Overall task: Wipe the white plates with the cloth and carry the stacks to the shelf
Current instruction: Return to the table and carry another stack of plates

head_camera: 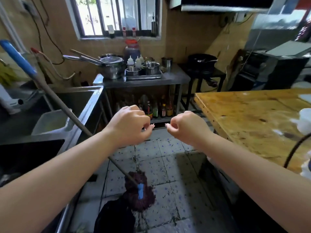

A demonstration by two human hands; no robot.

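My left hand (130, 126) and my right hand (184, 126) are stretched out side by side over the tiled floor, a short gap between them. The fingers of both are curled in and hold nothing. At the far right edge, blurred white things (305, 121) lie on the wooden table (244, 115); I cannot tell whether they are plates or a cloth. No cloth or plate shows near my hands.
A mop (138, 190) leans from the floor up across the steel sink (74, 101) on the left. Ahead, a steel counter (168, 78) carries pots, with bottles on the shelf (158, 121) under it. A black cable (292, 150) hangs over the table's edge.
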